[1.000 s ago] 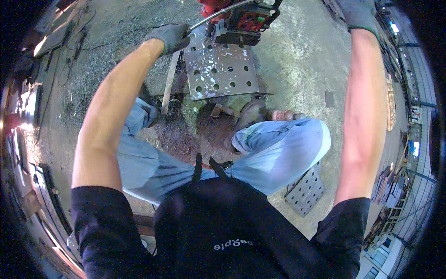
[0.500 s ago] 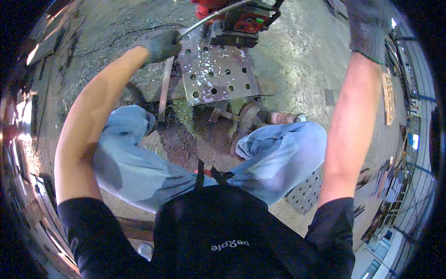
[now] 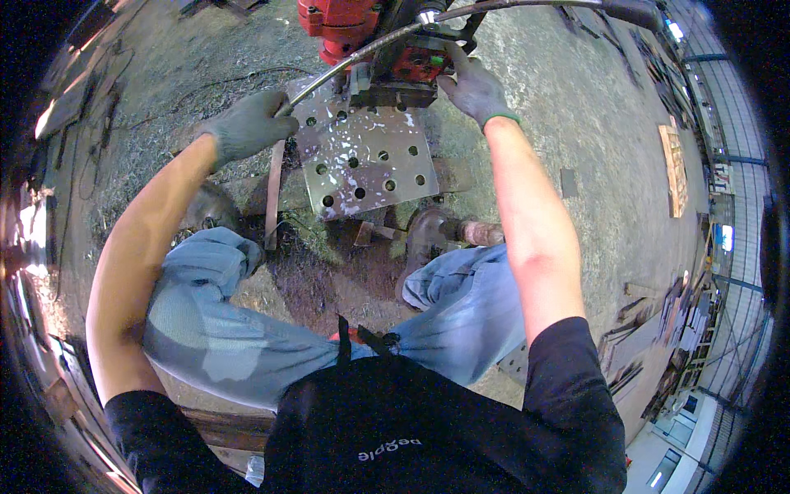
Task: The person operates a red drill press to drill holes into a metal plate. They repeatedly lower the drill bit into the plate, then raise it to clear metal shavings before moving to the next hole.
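Note:
A red and black drilling machine (image 3: 403,66) stands on a steel plate (image 3: 370,169) with rows of round holes. Across its front runs a long metal rod (image 3: 362,56) that ends in a black grip at the upper right. My left hand (image 3: 251,125), in a grey glove, is closed around the rod's lower left end. Also gloved, my right hand (image 3: 473,86) is at the machine's right side, with index finger and thumb apart against or close to its panel. The other right fingers are partly hidden.
Below the plate, a hammer (image 3: 370,233) lies near my right boot (image 3: 428,235), with a rusty cylinder (image 3: 481,233) beside it. A flat metal strip (image 3: 274,198) leans left of the plate. Shavings litter the floor at left. A wooden pallet (image 3: 673,171) lies at far right.
My right hand has come down and left from the upper right to the machine's side. My left hand stays on the rod, now seen lower and further left. More of the rod shows.

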A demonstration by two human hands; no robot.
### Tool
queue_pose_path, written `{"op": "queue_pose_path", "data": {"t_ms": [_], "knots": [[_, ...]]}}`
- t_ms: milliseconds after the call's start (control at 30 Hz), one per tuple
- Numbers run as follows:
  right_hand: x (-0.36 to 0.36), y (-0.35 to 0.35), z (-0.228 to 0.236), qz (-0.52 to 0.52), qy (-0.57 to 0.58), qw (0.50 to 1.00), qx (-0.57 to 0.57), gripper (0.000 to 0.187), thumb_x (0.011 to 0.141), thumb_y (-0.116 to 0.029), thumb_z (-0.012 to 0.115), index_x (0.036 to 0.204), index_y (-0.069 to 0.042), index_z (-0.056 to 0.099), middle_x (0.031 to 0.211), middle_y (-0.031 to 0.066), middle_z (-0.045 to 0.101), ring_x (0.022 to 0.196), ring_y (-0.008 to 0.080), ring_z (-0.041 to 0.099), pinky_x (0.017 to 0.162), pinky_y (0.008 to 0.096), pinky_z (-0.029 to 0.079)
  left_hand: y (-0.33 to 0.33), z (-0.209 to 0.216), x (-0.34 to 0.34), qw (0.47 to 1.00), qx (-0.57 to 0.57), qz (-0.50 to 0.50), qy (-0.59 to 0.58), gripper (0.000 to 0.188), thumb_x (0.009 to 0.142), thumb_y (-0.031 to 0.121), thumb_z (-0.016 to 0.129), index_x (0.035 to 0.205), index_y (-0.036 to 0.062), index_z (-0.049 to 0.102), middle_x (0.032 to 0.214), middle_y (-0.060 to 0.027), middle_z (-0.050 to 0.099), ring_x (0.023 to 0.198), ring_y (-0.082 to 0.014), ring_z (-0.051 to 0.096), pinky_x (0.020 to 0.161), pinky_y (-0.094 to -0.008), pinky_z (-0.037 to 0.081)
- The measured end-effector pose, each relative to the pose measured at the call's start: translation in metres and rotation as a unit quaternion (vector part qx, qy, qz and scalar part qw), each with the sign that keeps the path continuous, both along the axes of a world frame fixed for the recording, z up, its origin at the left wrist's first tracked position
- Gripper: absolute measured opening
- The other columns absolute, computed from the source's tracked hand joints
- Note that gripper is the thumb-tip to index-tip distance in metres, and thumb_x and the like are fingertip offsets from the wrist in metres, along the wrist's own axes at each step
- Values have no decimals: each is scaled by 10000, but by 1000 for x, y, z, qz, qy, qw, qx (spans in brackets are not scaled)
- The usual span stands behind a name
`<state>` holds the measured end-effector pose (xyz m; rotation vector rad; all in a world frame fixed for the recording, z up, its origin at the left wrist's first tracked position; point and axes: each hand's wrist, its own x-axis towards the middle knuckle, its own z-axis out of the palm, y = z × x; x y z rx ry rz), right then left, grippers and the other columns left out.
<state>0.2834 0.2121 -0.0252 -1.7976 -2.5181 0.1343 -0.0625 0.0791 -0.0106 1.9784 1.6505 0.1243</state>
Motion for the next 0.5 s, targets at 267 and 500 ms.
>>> {"op": "queue_pose_path", "data": {"t_ms": [267, 500], "knots": [[0, 8, -22, -6, -32, 999, 37, 722, 886, -344, 628, 1502, -238, 267, 1257, 212, 587, 1144, 387, 597, 915, 489, 517, -1, -4, 24, 990, 12, 56, 132, 381, 911, 406, 559, 1119, 91, 614, 1010, -218, 670, 968, -432, 631, 799, -527, 508], [-1, 8, -53, -127, 162, 974, 92, 837, 824, -328, 699, 1493, -86, 257, 1383, 196, 519, 1235, 355, 550, 1008, 427, 468, 3, 9, 15, 987, -104, 89, -83, 421, 872, 369, 557, 1025, -18, 618, 855, -163, 666, 818, -263, 658, 748, -426, 514]]}}
